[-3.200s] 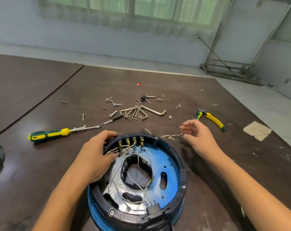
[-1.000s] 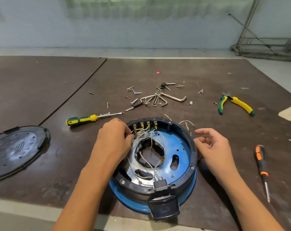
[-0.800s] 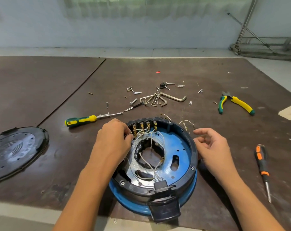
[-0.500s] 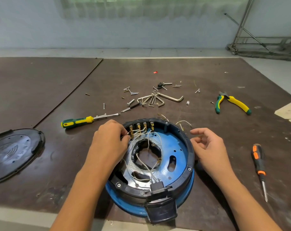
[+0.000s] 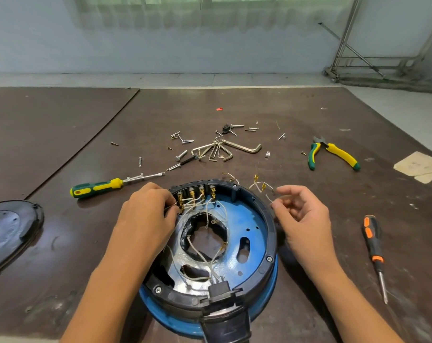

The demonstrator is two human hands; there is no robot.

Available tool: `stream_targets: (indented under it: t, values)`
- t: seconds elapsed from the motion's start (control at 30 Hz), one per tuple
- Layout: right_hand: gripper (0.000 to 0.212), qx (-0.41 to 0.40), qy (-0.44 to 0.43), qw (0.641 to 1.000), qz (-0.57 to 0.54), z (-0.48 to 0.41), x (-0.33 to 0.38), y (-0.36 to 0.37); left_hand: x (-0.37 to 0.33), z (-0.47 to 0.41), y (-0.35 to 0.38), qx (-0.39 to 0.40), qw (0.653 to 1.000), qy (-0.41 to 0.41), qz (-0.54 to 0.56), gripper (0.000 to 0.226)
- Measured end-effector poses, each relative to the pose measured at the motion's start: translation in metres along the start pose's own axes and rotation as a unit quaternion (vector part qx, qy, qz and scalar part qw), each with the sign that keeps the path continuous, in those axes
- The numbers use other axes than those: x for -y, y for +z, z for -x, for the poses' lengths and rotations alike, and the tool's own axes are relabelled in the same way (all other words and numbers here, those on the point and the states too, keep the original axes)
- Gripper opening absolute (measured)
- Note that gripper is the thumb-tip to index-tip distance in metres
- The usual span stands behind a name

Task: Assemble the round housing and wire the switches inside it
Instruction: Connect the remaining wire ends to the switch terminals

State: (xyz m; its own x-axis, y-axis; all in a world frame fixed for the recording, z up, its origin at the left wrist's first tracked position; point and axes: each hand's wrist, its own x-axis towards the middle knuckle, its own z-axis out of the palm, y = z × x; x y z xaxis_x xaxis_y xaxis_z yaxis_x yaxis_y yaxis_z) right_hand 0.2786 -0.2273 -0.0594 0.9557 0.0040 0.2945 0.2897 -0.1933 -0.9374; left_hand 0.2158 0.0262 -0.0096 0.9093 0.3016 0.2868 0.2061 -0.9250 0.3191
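My left hand [image 5: 145,216] is curled tight, pinching a thin white wire end [image 5: 185,203] at the leftmost of four brass switch terminals [image 5: 201,193]. My right hand [image 5: 305,214] is half curled at a loose white wire with brass spade tips [image 5: 258,186]; I cannot tell whether it grips. The round black-and-blue plastic housing [image 5: 259,219] lies open between them on the brown bench [image 5: 61,243]. The wires look limp and frail, so I would hold them by the stiff tips.
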Motion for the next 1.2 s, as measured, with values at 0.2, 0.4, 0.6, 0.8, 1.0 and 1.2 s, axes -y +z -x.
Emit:
stream_targets:
  t: [0.2,0.4,0.6,0.8,1.0,1.2]
  values:
    - [0.025,-0.008,0.002,1.0,0.006,-0.003,-0.003,0.0,-0.001,-0.003,0.0,0.019,1.0,0.008,0.01,0.008]
    - [0.024,-0.001,0.002,1.0,0.031,-0.004,-0.002,0.002,0.002,-0.003,0.0,0.04,0.998,0.012,0.044,0.008]
    - [0.024,0.004,0.006,1.0,0.03,-0.003,0.0,0.003,0.003,-0.002,-0.002,0.052,0.995,-0.004,0.083,0.014]
    - [0.025,0.01,0.009,0.999,0.036,-0.002,0.001,0.002,0.007,-0.004,-0.006,0.074,0.994,-0.021,0.075,0.017]
    - [0.024,0.021,0.009,0.999,0.046,-0.002,0.001,0.002,0.015,-0.003,-0.014,0.138,0.988,-0.009,0.067,0.021]
    - [0.023,0.031,0.002,0.998,0.053,-0.001,0.002,0.002,0.016,0.001,-0.027,0.188,0.98,-0.041,0.052,0.023]
